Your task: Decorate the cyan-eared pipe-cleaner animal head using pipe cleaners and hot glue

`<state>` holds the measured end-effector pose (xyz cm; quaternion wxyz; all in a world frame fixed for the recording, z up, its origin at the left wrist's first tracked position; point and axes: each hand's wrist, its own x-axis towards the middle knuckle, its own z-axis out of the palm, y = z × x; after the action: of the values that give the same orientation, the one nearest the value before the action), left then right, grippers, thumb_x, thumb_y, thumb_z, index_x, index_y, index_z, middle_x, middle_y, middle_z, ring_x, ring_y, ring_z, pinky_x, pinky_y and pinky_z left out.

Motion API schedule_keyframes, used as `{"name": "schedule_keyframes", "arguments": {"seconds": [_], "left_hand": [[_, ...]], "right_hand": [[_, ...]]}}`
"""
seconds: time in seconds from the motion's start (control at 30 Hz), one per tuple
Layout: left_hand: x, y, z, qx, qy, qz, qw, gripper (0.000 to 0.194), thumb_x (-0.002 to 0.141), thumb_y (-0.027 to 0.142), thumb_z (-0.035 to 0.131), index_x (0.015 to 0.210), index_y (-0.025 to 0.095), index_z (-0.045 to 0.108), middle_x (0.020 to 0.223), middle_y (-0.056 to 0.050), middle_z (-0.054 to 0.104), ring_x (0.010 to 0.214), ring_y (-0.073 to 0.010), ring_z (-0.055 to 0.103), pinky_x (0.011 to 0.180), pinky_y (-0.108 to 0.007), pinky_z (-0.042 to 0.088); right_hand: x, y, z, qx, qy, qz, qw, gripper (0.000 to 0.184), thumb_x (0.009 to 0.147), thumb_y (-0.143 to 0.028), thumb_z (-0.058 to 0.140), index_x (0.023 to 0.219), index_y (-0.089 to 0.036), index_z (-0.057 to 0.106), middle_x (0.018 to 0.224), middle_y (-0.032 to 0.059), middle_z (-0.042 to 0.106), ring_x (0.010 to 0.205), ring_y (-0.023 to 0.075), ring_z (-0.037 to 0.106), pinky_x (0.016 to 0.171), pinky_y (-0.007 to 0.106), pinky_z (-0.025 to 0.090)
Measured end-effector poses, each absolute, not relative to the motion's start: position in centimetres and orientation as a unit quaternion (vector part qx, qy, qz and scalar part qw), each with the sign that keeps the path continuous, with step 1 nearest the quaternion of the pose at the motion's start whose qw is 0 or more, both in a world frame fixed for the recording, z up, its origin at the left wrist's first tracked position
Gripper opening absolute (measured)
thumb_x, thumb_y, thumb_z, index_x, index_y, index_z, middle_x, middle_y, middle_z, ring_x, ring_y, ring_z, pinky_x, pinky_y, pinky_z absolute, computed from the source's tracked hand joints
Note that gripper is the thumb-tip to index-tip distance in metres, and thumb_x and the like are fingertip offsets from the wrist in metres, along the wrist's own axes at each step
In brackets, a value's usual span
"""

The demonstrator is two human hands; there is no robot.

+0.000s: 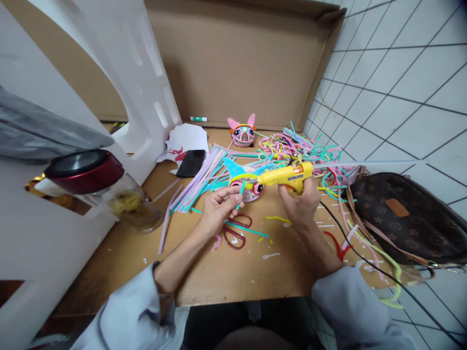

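My right hand (302,201) is wrapped round a yellow hot glue gun (284,176), its nozzle pointing left and a long glue stick out of its back. Between the fingertips of my left hand (221,206) is a short turquoise pipe cleaner (241,193), close to the nozzle; whether they touch I cannot tell. Just behind, a pipe-cleaner animal head with blue ears (233,167) and red-ringed eyes lies on the table, partly hidden by my left hand and the gun. Red-handled scissors (235,239) lie below my left hand, with a turquoise pipe cleaner (251,230) across them.
A finished-looking pink-eared head (243,132) stands at the back. Loose pipe cleaners (292,150) are heaped right of it; a lilac and turquoise bundle (200,180) lies left. A phone (190,163), a glass jar (127,204), and a brown bag (408,216) surround the work. The gun's black cord (350,243) trails right.
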<state>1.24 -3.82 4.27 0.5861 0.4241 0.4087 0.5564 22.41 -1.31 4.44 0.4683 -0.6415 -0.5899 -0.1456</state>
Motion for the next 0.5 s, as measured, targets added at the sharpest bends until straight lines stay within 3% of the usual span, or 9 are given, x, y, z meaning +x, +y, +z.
{"name": "schedule_keyframes", "arguments": {"seconds": [0.5], "left_hand": [[1.18,-3.94,4.55,0.44,0.41,0.548,0.582,0.055,0.059,0.05,0.089,0.096,0.012,0.076,0.058,0.001,0.066,0.04,-0.0043,0.046,0.041,-0.018,0.036]], "right_hand": [[22.48,-1.45,4.12,-0.608,-0.615,-0.18,0.469,0.022,0.081,-0.04,0.053,0.094,-0.023,0.054,0.081,0.0069,0.062,0.078,0.0252,0.062,0.072,0.036,0.05]]}}
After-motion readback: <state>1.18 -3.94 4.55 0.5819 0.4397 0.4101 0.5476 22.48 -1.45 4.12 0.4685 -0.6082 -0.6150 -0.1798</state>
